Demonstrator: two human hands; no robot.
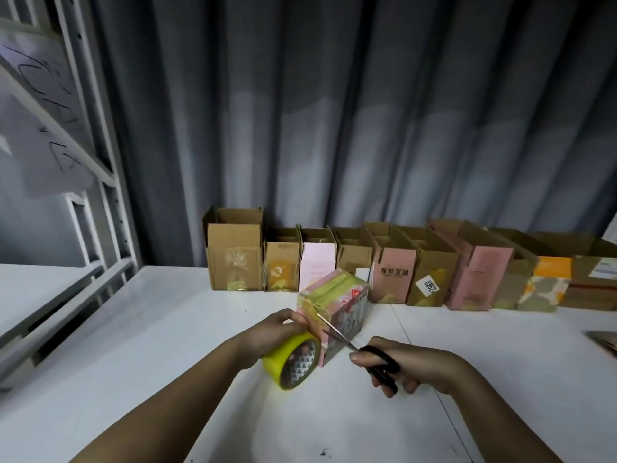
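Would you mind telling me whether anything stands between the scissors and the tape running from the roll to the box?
Nothing visible does. The right hand holds the scissors with blades open right at the strip between the yellow tape roll and the small box; the left hand, gripping the roll, sits close beside them.

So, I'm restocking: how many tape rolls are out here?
1: the yellow tape roll, held by the left hand against the taped box. Others may be hidden in the open boxes behind.
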